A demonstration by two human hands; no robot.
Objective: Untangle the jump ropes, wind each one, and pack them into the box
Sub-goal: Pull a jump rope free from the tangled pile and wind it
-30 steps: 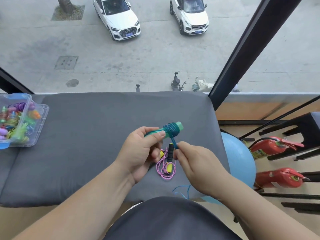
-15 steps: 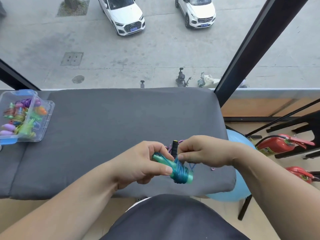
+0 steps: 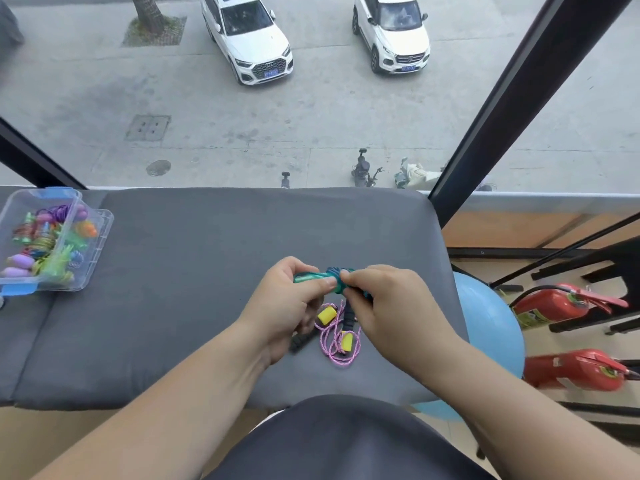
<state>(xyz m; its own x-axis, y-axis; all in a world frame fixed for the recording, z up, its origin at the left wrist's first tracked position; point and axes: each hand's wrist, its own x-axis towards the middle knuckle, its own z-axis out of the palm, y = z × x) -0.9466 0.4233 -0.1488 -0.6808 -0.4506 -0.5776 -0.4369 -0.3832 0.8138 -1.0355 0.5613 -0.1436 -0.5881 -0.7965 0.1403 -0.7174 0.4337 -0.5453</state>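
Between both hands (image 3: 341, 299), teal jump rope handle (image 3: 308, 276), long axis left-right

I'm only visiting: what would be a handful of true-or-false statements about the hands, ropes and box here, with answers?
1. The left hand and right hand both grip the green-handled rope. True.
2. The pink rope is packed in the clear box. False: it lies on the grey cushion.
3. The clear box is empty. False: it holds colourful wound ropes.
4. The pink rope has yellow handles. True.
5. The clear box stands on the person's right. False: it is on their left.
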